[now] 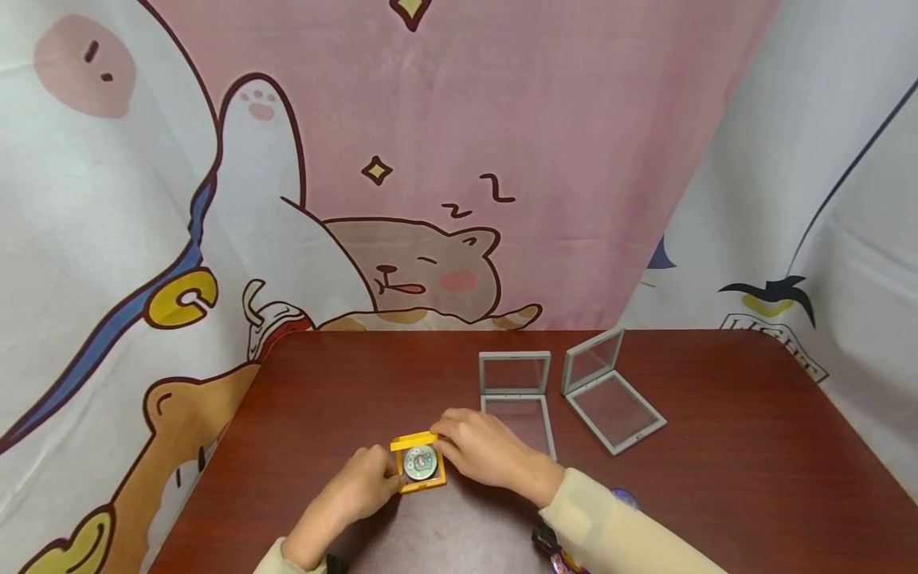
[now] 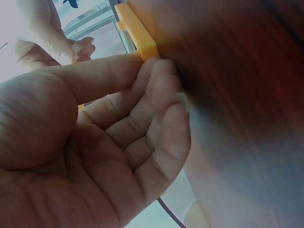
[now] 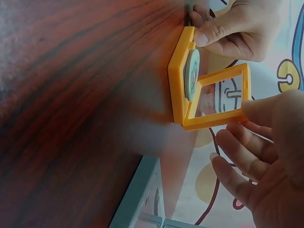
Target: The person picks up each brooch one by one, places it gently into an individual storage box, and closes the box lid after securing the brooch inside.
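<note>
A small yellow display case (image 1: 423, 486) with clear panels stands in front of me, its lid (image 3: 213, 120) raised on the hinge. In its base lies a round, pale green badge-like disc (image 1: 420, 462) with a picture on it. My left hand (image 1: 362, 482) pinches the near left side of the base between thumb and fingers. From the right, my right hand (image 1: 480, 446) holds the raised lid by its edge, thumb on one face and fingers behind. The right wrist view shows the lid standing well away from the base.
Two larger grey cases with clear panels stand open behind my right hand, one straight back (image 1: 515, 355) and one farther right (image 1: 641, 434). By my right sleeve lie a black-and-purple object (image 1: 547, 538) and a blue round thing (image 1: 625, 497), both partly hidden. A printed curtain (image 1: 574, 159) hangs behind the table.
</note>
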